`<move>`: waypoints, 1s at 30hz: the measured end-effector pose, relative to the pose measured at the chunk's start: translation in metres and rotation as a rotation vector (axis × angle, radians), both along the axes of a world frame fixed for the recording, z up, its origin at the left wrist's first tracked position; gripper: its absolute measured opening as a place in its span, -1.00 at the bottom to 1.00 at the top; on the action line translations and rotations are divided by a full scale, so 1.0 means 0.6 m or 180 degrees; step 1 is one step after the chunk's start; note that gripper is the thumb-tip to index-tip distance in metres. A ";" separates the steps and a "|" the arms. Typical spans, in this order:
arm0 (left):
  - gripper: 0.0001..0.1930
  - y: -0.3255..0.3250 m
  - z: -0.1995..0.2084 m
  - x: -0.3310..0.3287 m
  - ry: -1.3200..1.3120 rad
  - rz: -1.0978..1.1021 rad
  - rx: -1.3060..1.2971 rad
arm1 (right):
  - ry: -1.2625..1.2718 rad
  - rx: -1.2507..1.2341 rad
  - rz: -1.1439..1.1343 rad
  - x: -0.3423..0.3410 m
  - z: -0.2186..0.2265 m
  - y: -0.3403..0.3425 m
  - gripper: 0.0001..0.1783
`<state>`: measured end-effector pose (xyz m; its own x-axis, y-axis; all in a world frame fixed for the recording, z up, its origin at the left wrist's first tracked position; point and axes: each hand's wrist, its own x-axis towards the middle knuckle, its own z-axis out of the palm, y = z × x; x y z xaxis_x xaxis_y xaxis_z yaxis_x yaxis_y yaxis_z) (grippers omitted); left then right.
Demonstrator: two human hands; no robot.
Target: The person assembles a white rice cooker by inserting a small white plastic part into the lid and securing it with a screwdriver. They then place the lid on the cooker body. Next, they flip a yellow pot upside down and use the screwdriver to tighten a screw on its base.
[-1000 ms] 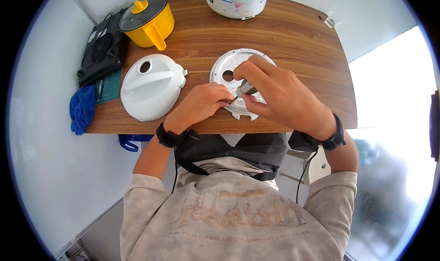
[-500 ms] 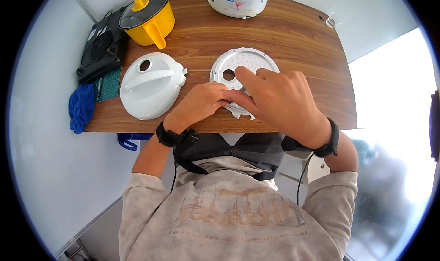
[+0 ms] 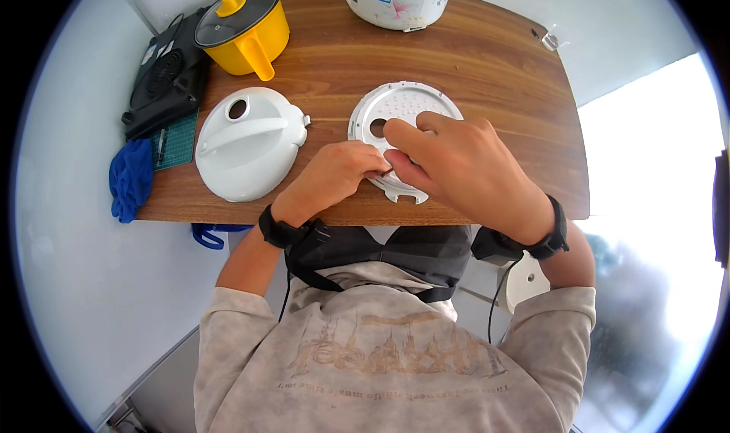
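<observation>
- The white perforated disc (image 3: 403, 107) lies on the surface (image 3: 525, 129) in front of you, its round hole toward its left side and its notched tab facing your body; being round, it has no long axis to line up with.
- What matters most is the tool's lean: the slim dark shaft of the hand tool (image 3: 388, 171) slants down and leftward from your right grip to the disc's near-left edge, just beside your left fingertips. Your fingers hide its exact contact point.
- Your right hand (image 3: 473, 161) is wrapped around the tool's handle, mostly hidden; it hangs over the disc's near-right part, back of the hand up, thumb and forefinger toward the left, forearm angling in from your right.
- Your left hand (image 3: 341, 168) is the nearer one to that edge, fingers pointing right and bent at the rim; you cannot tell from here whether this grip pinches something or merely presses.
- Farther left sits the white domed lid (image 3: 251, 150), apart from the disc, near your left forearm.
- Beyond it stand the yellow pot (image 3: 257, 47) and, at the far edge, a white flowered appliance (image 3: 399, 9).
</observation>
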<state>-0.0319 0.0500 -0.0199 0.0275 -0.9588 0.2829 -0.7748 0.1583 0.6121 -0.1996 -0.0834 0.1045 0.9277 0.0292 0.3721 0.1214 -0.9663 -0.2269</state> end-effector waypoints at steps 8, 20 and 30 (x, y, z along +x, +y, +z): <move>-0.82 0.003 -0.006 0.001 0.0056 0.0054 0.0010 | 0.0177 0.0213 0.0407 0.006 0.011 -0.003 -0.80; -0.91 0.000 0.006 0.006 -0.0046 -0.0131 0.0049 | 0.0390 0.0091 0.0076 0.009 0.025 -0.002 -0.76; -0.88 -0.005 0.006 0.000 0.0442 -0.0080 0.0149 | 0.0090 -0.0373 -0.0153 0.004 0.005 0.002 -0.70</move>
